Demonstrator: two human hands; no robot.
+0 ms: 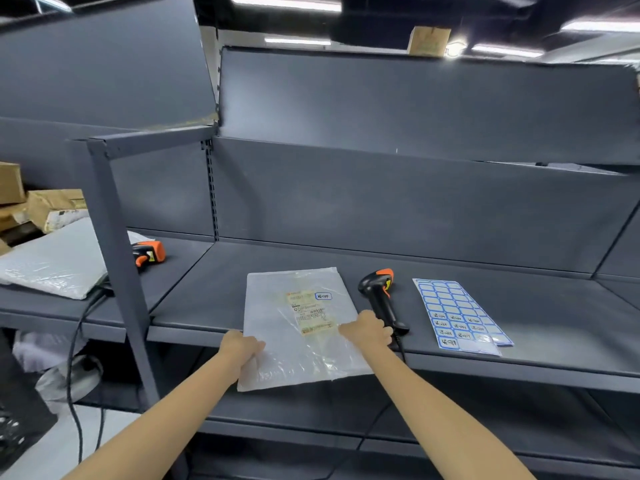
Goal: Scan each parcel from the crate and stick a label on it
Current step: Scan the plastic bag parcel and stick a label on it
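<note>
Gripping the white parcel at the shelf's front edge, your left hand and right hand on its sides, blue-bordered sticker handwriting unreadable, scanner and label sheet just right.

Both arms bare up to the frame edge, no sleeves, no gloves, no watch or rings afaict. Left hand and right hand bare too, fingers mostly hidden tbh.

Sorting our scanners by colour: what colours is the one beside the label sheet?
The scanner is black with an orange head, seen in the head view.
</note>
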